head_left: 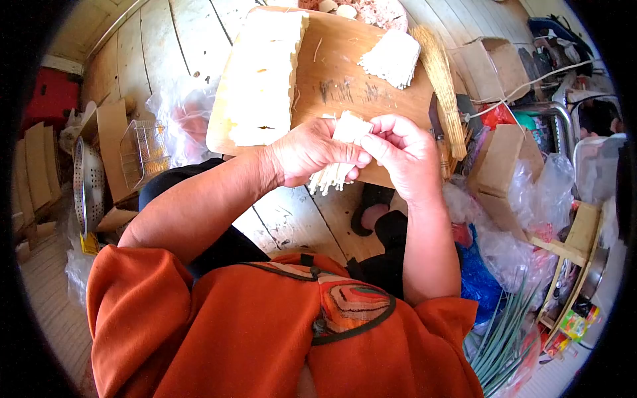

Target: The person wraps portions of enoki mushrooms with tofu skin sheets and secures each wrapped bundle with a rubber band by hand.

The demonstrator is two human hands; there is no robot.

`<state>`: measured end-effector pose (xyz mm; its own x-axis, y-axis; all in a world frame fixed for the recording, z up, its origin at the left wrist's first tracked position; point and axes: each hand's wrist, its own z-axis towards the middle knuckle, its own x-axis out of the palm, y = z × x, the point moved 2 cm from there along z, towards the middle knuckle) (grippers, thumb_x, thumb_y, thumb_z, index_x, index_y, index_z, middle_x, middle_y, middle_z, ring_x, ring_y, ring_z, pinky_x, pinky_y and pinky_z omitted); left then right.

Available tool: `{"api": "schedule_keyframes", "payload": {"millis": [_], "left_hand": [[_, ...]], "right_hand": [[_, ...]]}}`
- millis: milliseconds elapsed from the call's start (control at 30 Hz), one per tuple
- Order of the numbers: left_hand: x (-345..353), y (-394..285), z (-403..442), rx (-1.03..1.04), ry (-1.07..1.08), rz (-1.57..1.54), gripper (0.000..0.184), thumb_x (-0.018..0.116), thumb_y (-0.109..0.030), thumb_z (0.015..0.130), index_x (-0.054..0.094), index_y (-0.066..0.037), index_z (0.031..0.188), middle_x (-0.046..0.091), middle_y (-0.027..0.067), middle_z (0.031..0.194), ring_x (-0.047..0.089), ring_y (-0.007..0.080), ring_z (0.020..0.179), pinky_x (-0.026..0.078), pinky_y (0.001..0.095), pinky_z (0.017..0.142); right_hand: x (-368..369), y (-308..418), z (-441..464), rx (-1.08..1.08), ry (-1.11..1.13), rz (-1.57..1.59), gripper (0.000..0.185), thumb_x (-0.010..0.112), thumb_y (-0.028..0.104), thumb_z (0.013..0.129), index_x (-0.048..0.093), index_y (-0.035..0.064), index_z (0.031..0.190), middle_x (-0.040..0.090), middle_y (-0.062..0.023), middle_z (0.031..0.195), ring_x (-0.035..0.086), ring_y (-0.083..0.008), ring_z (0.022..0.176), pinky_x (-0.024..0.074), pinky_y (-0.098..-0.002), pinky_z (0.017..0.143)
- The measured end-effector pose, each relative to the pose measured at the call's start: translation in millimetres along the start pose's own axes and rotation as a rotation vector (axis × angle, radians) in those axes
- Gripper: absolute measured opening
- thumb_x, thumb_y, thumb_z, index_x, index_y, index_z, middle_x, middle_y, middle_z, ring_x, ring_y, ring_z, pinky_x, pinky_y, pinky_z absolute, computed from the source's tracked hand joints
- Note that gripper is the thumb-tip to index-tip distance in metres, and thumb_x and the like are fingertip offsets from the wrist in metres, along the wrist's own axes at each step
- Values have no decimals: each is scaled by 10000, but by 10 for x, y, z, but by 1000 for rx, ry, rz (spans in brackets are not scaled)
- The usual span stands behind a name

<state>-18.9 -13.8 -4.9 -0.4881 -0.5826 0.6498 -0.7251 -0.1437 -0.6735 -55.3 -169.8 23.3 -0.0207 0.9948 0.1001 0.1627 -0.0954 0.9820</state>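
Bundle: A pale bundle of thin strands (pixel 340 151), partly wrapped in a white sheet, sits between a person's two hands at the near edge of the board; whether it touches the wood cannot be told.
Axis: The long axis runs from 1 o'clock to 7 o'clock, 12 being straight ahead of the person; loose strand ends point to 7, toward the lap, and the wrapped end to 1.
Left hand: The left hand (pixel 306 154) clasps the bundle from the 9 o'clock side, thumb across it, most fingers hidden beneath, seemingly to keep the strands tight.
Right hand: The right hand (pixel 406 151), at 3 o'clock, has thumb and forefinger pressed together at the wrapper, apparently pinching its edge so it stays snug.
Board: The wooden board (pixel 332 46) lies ahead, probably set close to spare the arms reaching.
Sheets: Pale layered sheets (pixel 262 73) lie lengthwise between 10 and 11 o'clock from the bundle, likely flat for easy lifting.
White pile: A white fringed pile (pixel 391 58) rests at 1 o'clock, seemingly apart to leave working room.
Tools: A knife (pixel 434 119) lies between 2 and 3 o'clock, handle toward the person, presumably for ready grasping; a straw brush (pixel 438 79) stretches just beyond.
Bowl: A pinkish bowl (pixel 395 13) shows just past 12.
Floor: A colander (pixel 86 186) stands toward 9 o'clock; long green stalks (pixel 501 345) lie between 4 and 5.
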Motion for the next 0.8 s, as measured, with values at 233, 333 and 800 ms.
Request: {"api": "schedule_keyframes", "payload": {"millis": [233, 333, 800], "left_hand": [[40, 39, 14, -178, 112, 24, 209, 744, -123, 788, 600, -67, 929, 598, 11, 772, 585, 108, 632, 514, 269, 583], [40, 98, -44, -327, 169, 64, 197, 742, -123, 788, 604, -78, 922, 589, 8, 742, 582, 112, 618, 524, 271, 588], [83, 37, -3, -38, 133, 534, 326, 729, -207, 806, 576, -35, 1037, 631, 28, 824, 592, 105, 723, 490, 253, 674]], "right_hand": [[-148, 5, -10, 67, 127, -93, 256, 682, 17, 809, 565, -29, 1032, 601, -68, 946, 598, -93, 763, 497, -229, 671], [-125, 43, -43, 69, 282, -18, 372, 697, 12, 791, 540, -31, 1126, 565, -72, 1088, 590, -105, 855, 496, -249, 731], [-137, 16, -71, 12, 317, -39, 169, 664, 36, 826, 597, -18, 971, 478, 57, 725, 466, -14, 623, 416, -173, 554]]}}
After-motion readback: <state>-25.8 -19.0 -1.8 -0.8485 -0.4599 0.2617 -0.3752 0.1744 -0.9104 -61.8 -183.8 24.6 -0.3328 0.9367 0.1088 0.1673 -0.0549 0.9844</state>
